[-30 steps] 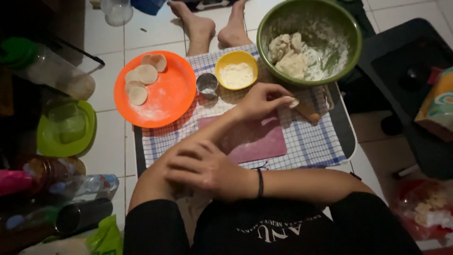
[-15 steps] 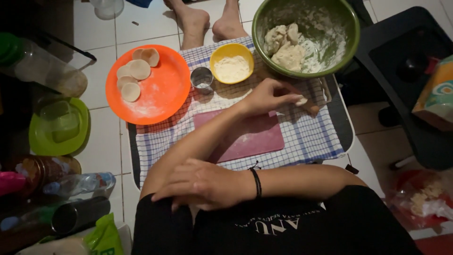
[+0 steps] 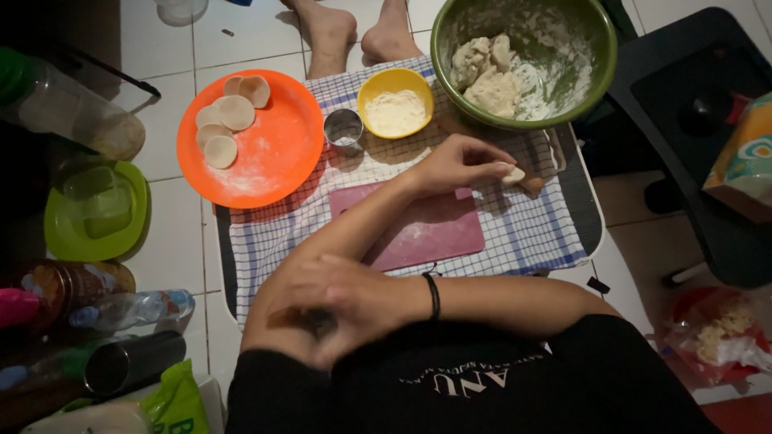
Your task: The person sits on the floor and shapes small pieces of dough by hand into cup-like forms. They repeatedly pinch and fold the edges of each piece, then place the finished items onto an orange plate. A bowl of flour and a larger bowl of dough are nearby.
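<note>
**Dough pinched over the checked cloth**

Head view: the left hand [image 3: 460, 165] reached across, fingers closed on a small dough piece [image 3: 511, 173] above the checked cloth [image 3: 531, 229], beside the pink board [image 3: 426, 233]. The right hand [image 3: 342, 301] rested loosely curled on the left elbow, holding nothing.

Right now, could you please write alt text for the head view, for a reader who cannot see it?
A person's left hand pinches a small dough piece above a pink board on a checked cloth; the right hand rests on the left arm. Behind stand an orange plate of dough rounds, a yellow flour bowl and a green dough bowl.
</note>
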